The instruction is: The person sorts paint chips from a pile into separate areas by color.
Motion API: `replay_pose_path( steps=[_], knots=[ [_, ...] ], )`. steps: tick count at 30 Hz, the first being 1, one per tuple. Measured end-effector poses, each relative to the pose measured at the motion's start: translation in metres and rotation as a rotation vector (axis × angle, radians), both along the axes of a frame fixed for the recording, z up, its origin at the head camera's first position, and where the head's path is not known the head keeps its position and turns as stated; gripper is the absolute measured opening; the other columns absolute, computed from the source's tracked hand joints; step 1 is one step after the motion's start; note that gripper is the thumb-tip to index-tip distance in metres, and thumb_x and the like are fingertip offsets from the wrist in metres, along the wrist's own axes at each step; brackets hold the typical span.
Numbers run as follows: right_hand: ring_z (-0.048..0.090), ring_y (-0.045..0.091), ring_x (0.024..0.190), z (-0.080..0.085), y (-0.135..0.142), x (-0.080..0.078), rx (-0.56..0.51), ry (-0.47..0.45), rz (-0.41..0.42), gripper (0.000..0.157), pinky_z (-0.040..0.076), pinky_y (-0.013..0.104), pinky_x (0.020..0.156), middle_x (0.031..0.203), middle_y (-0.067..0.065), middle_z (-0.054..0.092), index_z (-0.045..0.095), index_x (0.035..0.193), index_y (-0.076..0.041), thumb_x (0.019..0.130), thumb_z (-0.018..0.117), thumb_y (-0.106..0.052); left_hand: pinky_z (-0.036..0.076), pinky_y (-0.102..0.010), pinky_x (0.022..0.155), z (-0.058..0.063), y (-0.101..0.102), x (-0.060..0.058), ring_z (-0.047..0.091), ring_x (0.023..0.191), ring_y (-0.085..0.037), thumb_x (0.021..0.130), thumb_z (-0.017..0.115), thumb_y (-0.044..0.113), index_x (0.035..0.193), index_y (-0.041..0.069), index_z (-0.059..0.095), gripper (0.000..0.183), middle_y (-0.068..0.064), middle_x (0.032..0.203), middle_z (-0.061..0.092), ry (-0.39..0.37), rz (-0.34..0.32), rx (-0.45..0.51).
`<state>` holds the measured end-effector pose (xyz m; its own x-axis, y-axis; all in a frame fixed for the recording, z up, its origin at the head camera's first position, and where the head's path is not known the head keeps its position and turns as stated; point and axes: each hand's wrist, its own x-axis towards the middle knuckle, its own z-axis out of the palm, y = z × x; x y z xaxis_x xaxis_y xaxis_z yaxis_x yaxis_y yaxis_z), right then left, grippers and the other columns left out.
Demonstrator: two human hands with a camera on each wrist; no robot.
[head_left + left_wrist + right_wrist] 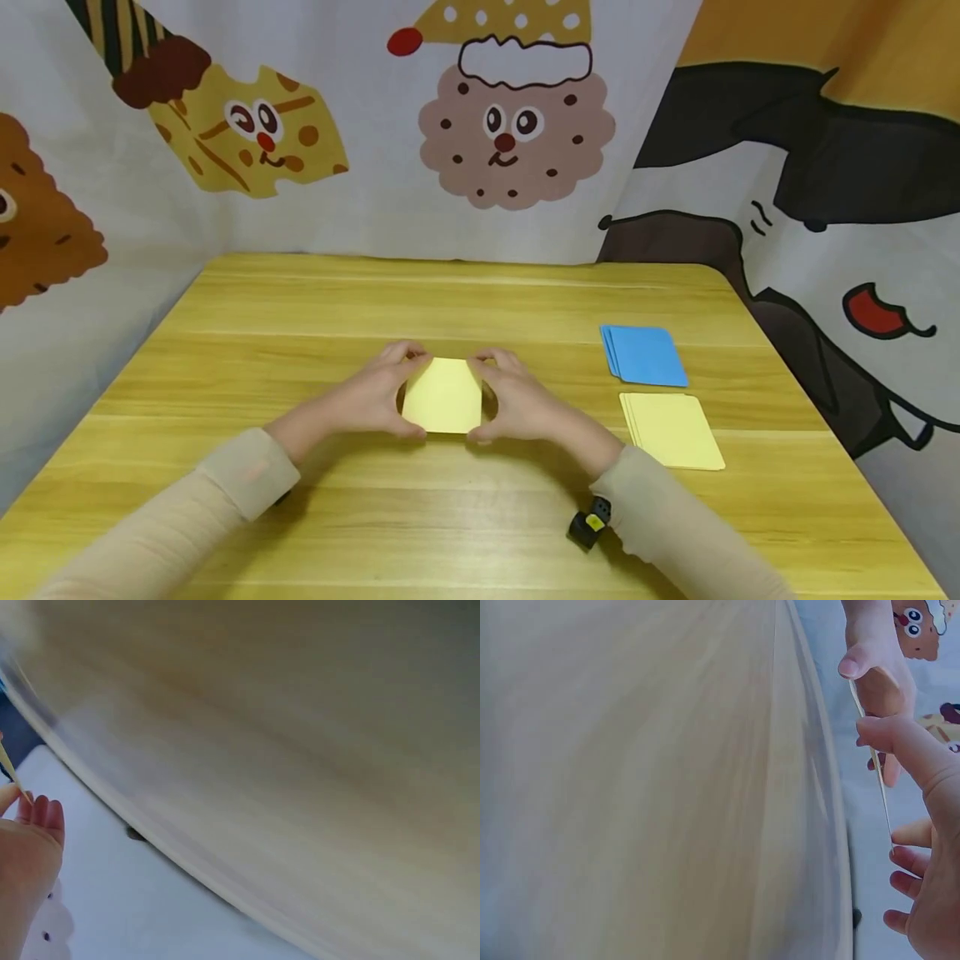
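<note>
A square pale yellow card (444, 397) is held up over the middle of the wooden table, its face tilted toward the head camera. My left hand (381, 395) grips its left edge, thumb at the near corner and fingers at the far one. On the opposite edge my right hand (519, 400) holds it the same way. Seen edge-on in the right wrist view, the card (883, 796) is a thin line between thumb and fingertips. The left wrist view catches only part of a hand (30, 859) at its left border.
To the right on the table (450, 525) lies a slightly fanned stack of blue cards (648, 357). Nearer me is a similar stack of yellow cards (681, 432), close to my right forearm. A printed cartoon curtain (360, 217) hangs around the table's back and sides.
</note>
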<state>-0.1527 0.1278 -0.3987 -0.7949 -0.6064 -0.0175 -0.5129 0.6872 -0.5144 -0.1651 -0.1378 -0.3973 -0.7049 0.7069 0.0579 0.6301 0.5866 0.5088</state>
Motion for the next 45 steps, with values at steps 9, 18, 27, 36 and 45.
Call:
replay_pose_path(
  steps=[9,18,27,36,45],
  knots=[
    [0.022,0.029,0.135,0.01,0.055,0.013,0.032,0.004,-0.05,0.11,0.035,0.052,0.1,0.148,0.012,0.028,0.03,0.15,-0.004,0.065,0.086,-0.046,0.037,-0.042,0.101,0.001,0.058,0.003,0.033,0.124,-0.026,0.065,0.083,0.054,0.143,-0.01,0.032,0.112,-0.014,0.138,0.034,0.062,-0.051,-0.023],
    [0.027,0.036,0.132,0.016,0.11,0.03,0.056,0.053,-0.098,0.106,0.03,0.06,0.099,0.145,0.012,0.031,0.035,0.148,-0.005,0.064,0.088,-0.042,0.03,-0.041,0.107,0.006,0.118,0.007,0.03,0.129,-0.026,0.068,0.08,0.056,0.144,-0.009,0.03,0.112,-0.016,0.142,0.032,0.079,-0.095,-0.086],
    [0.031,0.039,0.127,0.015,0.163,0.048,0.069,0.132,-0.14,0.106,0.031,0.062,0.094,0.14,0.017,0.035,0.04,0.144,0.0,0.058,0.091,-0.036,0.028,-0.033,0.108,0.006,0.18,0.012,0.032,0.129,-0.021,0.068,0.074,0.065,0.145,-0.004,0.033,0.111,-0.012,0.142,0.033,0.192,-0.132,-0.222],
    [0.037,0.037,0.118,0.021,0.217,0.059,0.081,0.104,-0.132,0.104,0.042,0.057,0.083,0.136,0.014,0.037,0.043,0.141,0.0,0.057,0.092,-0.035,0.026,-0.025,0.106,0.007,0.242,0.027,0.03,0.128,-0.016,0.067,0.065,0.076,0.149,0.005,0.033,0.112,-0.005,0.144,0.031,0.248,-0.075,-0.356],
    [0.039,0.04,0.115,0.023,0.255,0.056,0.133,0.073,-0.125,0.101,0.041,0.059,0.08,0.136,0.017,0.038,0.045,0.14,0.0,0.056,0.092,-0.033,0.029,-0.017,0.099,0.003,0.286,0.03,0.031,0.116,-0.008,0.068,0.053,0.084,0.149,0.011,0.034,0.111,0.003,0.131,0.034,0.319,-0.082,-0.49]
  ],
)
